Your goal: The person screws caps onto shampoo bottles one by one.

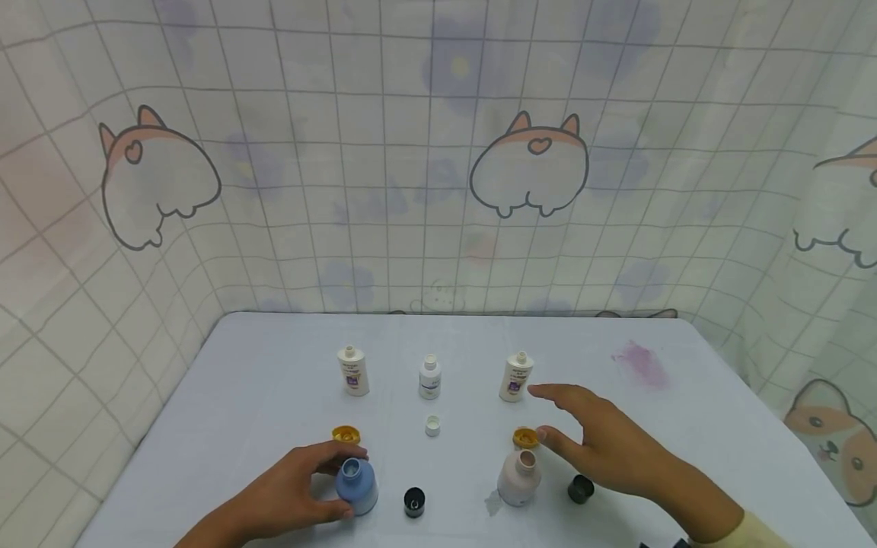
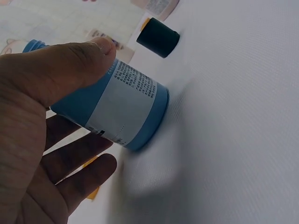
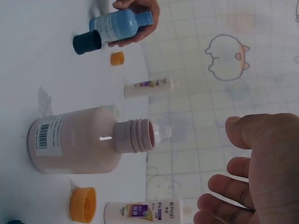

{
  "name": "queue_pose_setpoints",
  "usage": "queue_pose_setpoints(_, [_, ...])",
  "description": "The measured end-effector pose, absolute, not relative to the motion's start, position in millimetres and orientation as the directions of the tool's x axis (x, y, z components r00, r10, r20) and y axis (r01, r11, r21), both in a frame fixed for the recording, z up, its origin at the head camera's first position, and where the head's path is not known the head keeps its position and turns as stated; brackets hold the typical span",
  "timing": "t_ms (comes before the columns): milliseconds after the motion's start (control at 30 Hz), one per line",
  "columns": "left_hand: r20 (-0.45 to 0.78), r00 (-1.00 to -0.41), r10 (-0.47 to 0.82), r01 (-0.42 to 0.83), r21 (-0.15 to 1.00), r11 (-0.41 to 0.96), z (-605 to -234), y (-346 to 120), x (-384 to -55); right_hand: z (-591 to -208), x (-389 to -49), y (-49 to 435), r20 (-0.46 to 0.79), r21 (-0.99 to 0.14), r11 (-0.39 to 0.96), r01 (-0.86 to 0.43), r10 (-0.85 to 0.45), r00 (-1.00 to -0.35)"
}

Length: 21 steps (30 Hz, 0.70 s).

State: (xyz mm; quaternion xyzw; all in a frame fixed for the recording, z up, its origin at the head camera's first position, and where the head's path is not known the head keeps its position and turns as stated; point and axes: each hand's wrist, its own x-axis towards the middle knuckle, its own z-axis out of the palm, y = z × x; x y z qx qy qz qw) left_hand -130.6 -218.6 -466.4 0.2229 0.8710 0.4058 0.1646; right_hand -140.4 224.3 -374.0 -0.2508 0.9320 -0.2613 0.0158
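Note:
My left hand (image 1: 294, 487) holds an uncapped blue bottle (image 1: 361, 493) between thumb and fingers, its threaded mouth pointing up. The left wrist view shows the thumb along one side of this bottle (image 2: 126, 100), whose pale label carries small print; its base is close to the table. Across from it, my right hand (image 1: 610, 441) hovers with fingers spread and nothing in them. Nearest to that hand is an open pale pink bottle (image 1: 518, 481), standing upright. The right wrist view shows the pink bottle's (image 3: 93, 140) threaded neck, apart from the fingers.
Black caps (image 1: 414, 502) lie near the two front bottles. Farther back are yellow caps (image 1: 346, 434) and a small white cap (image 1: 432, 426). Two white labelled bottles (image 1: 354, 374) flank a smaller white bottle (image 1: 429, 379) at the back. A pink stain (image 1: 642, 364) marks the white table (image 1: 274, 365).

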Motion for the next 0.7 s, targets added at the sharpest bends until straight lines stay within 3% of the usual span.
queue_pose_setpoints(700, [-0.191, -0.850, 0.491, 0.123, 0.834, 0.538, -464.2, -211.3, -133.2, -382.6, -140.5, 206.8, 0.133, -0.529, 0.696, -0.485, -0.496, -0.858])
